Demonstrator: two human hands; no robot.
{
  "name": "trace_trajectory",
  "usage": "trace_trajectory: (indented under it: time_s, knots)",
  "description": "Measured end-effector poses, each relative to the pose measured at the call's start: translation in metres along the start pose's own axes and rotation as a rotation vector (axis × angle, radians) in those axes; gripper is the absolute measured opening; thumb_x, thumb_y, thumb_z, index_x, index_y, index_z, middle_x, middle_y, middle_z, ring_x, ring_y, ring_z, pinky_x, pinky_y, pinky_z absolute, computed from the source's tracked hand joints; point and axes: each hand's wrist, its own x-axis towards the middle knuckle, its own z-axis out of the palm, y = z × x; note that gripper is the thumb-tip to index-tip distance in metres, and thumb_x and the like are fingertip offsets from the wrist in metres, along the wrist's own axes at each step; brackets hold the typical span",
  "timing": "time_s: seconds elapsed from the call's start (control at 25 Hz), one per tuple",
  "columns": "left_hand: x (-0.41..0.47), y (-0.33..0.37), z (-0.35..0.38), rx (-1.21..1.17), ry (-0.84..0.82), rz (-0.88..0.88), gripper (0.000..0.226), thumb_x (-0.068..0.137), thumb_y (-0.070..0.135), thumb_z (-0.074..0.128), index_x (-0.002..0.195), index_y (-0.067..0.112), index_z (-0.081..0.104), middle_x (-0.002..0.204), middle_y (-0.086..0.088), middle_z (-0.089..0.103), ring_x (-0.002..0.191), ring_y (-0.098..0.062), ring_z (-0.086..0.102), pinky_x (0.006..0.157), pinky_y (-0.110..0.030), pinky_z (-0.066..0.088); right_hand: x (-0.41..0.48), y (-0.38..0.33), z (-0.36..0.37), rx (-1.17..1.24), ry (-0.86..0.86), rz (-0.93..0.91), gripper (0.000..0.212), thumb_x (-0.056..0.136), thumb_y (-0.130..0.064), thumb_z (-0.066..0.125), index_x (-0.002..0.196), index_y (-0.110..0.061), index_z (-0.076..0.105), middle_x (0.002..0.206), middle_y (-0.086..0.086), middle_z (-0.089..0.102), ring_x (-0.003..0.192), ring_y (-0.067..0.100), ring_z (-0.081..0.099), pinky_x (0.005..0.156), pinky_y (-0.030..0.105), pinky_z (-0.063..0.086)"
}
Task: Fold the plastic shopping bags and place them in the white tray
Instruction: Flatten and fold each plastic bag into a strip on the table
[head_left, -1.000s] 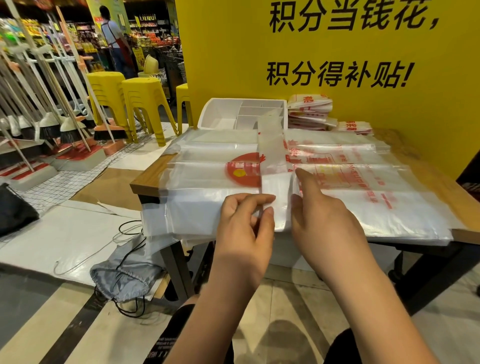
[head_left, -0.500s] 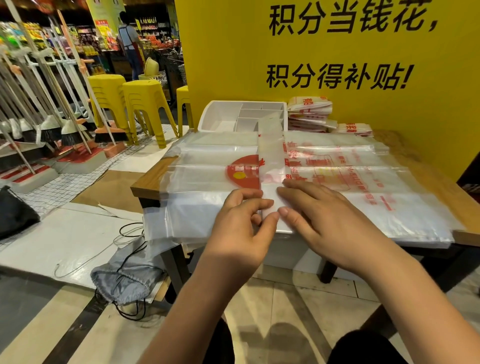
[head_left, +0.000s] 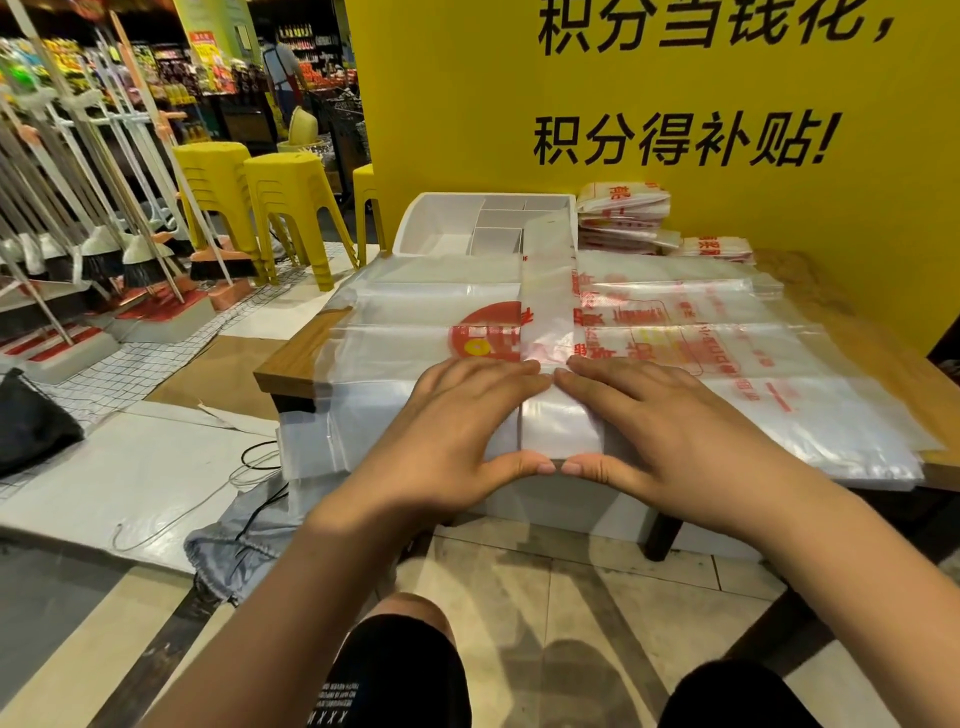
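Black shorts (head_left: 400, 670); white lettering (head_left: 332, 701) printed on the left leg; forearms (head_left: 291, 571) bare.

Plastic bags (head_left: 727, 332): translucent white, red print. Beyond the fingers of the left hand (head_left: 457, 421): red disc (head_left: 485, 332), yellow centre. Beyond all fingertips: tray (head_left: 441, 218), white; wall (head_left: 467, 104), yellow, black characters. Table (head_left: 291, 358): brown wood grain. Stools (head_left: 280, 182), far left of the fingers: yellow. Shorts (head_left: 405, 665): black, white lettering.

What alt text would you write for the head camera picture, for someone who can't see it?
A left hand and right hand press flat on the near end of a long folded bag lying over clear bags spread on a wooden table. Behind stand a white tray and a stack of folded bags.
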Motion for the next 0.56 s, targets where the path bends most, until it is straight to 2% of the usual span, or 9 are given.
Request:
trace_trajectory:
  time_s: [0.08,0.16,0.36,0.56]
  knots:
    - [0.002,-0.004,0.006,-0.005,0.053,0.004,0.065,0.089,0.067,0.052,0.144,0.033,0.047,0.147,0.013,0.048,0.137,-0.009,0.037,0.111,-0.029,0.026,0.001,0.003,0.003,-0.013,0.036,-0.003,0.075,0.093,-0.071,0.028,0.152,-0.025,0.038,0.153,0.001,0.044,0.138,0.024,0.043,0.110,0.041,0.037]
    - [0.003,-0.006,0.010,0.008,0.088,0.008,0.061,0.090,0.064,0.056,0.141,0.032,0.050,0.143,0.013,0.051,0.134,-0.011,0.041,0.108,-0.033,0.032,0.001,0.003,0.006,-0.031,0.056,-0.002,0.070,0.095,-0.066,0.031,0.150,-0.023,0.041,0.151,0.002,0.047,0.135,0.024,0.046,0.108,0.041,0.039]
    - [0.003,-0.006,0.014,0.023,0.131,-0.001,0.058,0.088,0.061,0.060,0.138,0.032,0.054,0.141,0.014,0.054,0.131,-0.012,0.042,0.104,-0.028,0.027,0.001,-0.001,0.012,-0.049,0.130,0.023,0.062,0.096,-0.060,0.037,0.147,-0.024,0.045,0.146,0.000,0.052,0.130,0.024,0.050,0.103,0.039,0.042]
    - [0.003,-0.003,0.018,0.017,0.191,-0.029,0.047,0.088,0.051,0.067,0.130,0.032,0.060,0.134,0.015,0.059,0.127,-0.013,0.046,0.104,-0.028,0.030,0.002,0.002,0.014,0.015,0.139,0.005,0.059,0.096,-0.053,0.046,0.148,-0.024,0.045,0.147,0.000,0.051,0.132,0.024,0.049,0.103,0.040,0.041]
